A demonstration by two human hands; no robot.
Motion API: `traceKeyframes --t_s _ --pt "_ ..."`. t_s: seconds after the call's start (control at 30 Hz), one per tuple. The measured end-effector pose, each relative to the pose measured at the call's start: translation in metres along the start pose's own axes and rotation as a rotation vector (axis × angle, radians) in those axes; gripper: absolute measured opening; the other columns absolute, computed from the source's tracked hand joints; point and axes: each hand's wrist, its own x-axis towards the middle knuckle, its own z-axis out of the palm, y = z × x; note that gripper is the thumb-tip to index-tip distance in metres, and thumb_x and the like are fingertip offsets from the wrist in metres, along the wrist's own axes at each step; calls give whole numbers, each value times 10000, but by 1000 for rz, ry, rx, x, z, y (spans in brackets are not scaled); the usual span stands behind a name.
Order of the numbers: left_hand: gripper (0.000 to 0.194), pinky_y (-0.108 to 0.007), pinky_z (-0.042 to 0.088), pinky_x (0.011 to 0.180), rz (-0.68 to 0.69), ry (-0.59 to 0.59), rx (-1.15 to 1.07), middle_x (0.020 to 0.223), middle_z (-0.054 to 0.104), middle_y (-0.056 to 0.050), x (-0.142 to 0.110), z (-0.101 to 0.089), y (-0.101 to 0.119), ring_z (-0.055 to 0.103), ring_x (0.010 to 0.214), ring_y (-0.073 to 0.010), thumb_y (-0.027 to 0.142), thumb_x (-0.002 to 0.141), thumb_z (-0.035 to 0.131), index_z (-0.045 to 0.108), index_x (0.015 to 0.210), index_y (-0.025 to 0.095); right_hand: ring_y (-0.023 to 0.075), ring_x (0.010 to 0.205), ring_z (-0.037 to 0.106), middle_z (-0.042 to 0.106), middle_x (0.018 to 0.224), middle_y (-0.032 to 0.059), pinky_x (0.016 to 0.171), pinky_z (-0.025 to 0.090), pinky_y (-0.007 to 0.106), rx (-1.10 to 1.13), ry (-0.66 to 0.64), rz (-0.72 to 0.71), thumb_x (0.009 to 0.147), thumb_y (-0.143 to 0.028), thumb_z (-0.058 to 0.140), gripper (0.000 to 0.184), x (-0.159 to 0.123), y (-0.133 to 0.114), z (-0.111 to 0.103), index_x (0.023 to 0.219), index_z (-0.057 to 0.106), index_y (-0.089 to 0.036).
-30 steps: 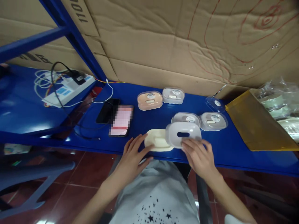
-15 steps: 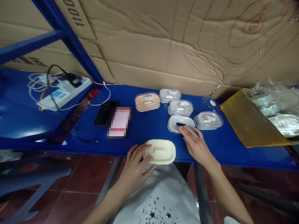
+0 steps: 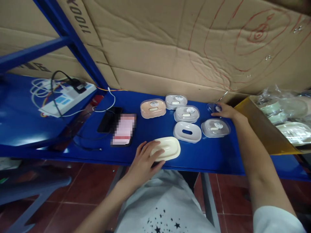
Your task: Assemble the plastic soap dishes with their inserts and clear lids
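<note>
A cream oval soap dish (image 3: 173,149) lies at the near edge of the blue table. My left hand (image 3: 148,157) grips its left end, fingers over the top and thumb on the near side. Farther back on the right, my right hand (image 3: 227,111) has thumb and fingers closed around a clear plastic lid (image 3: 212,108) with a round sticker. Just beyond the cream dish sits a white oval tray with a slot (image 3: 187,132), uncovered. Around it stand lidded soap boxes: a grey one (image 3: 215,128), a second grey one (image 3: 186,114), another behind (image 3: 176,101) and a peach one (image 3: 153,109).
To the left lie a phone with a blurred screen (image 3: 123,129) and a dark phone (image 3: 109,119). A power strip (image 3: 68,98) with cables is farther left. An open carton (image 3: 257,129) of wrapped parts stands right, and cardboard (image 3: 155,48) lines the back.
My right hand has left the slotted white tray and reached back right to the clear lid. The cream dish, in my left hand, has moved slightly forward onto the table.
</note>
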Motion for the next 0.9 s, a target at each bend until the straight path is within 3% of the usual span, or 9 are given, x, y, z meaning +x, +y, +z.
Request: traceKeyframes --t_s 0.13,0.2,0.27,0.37,0.47,0.57,0.7,0.8,0.9 --pt "191 -615 433 1211 32 -78 -55 1505 614 -129 -6 -9 -11 579 1427 -314 250 1031 670 683 1222 249 290 1101 753 759 1260 172 1023 587 451 -24 -108 11 851 -781 714 782 -35 -33 -35 1296 695 -139" --pt "219 -617 430 1223 40 -100 -91 1533 586 -132 -12 -13 -16 555 1453 -312 251 1027 679 668 1246 247 356 1420 597 571 1591 168 1214 475 526 48 -133 -35 976 -605 723 702 -81 -70 -58 1535 545 -221" --pt "234 -615 432 1230 48 -115 -122 1548 566 -136 -16 -16 -19 539 1465 -313 254 1026 688 658 1258 243 375 1540 473 469 1688 114 1269 418 588 153 -216 -111 968 -538 765 734 -137 -111 -72 1598 478 -295" --pt "237 -602 457 1217 67 -129 -150 1546 556 -141 -17 -17 -19 514 1479 -330 265 1017 708 659 1247 235 346 1570 439 413 1729 55 1206 496 581 237 -425 -91 1014 -461 705 643 -213 -154 -75 1603 457 -379" --pt "181 -548 528 1145 79 -127 -176 1446 603 -134 -15 -14 -15 547 1427 -331 258 1004 718 662 1173 232 364 1634 315 380 1747 55 1261 378 669 229 -446 -17 1047 -362 622 528 -256 -165 -63 1558 488 -366" --pt "217 -516 557 1085 85 -125 -178 1414 602 -146 -11 -11 -9 589 1354 -318 235 996 708 642 1203 226 404 1659 226 366 1750 73 1279 215 770 175 -296 36 1050 -289 564 475 -267 -169 -50 1520 517 -340" --pt "450 -613 452 1186 81 -128 -114 1563 510 -193 -10 -12 -3 510 1459 -371 294 980 751 581 1391 228 370 1572 430 542 1624 83 1265 331 654 196 -83 -25 1023 -218 601 476 -255 -195 -34 1482 567 -341" --pt "619 -657 373 1234 44 -152 -55 1614 482 -209 -13 -15 -3 487 1496 -391 359 956 792 514 1495 233 339 1485 546 615 1557 93 1257 350 594 159 -98 -125 1026 -204 632 445 -239 -208 -27 1456 598 -316" --pt "626 -645 332 1262 -22 -164 -22 1578 552 -185 -17 -17 -5 553 1446 -356 392 971 773 497 1511 236 332 1427 602 663 1503 88 1262 321 610 92 -142 -113 1043 -264 648 410 -231 -198 -33 1449 609 -303"
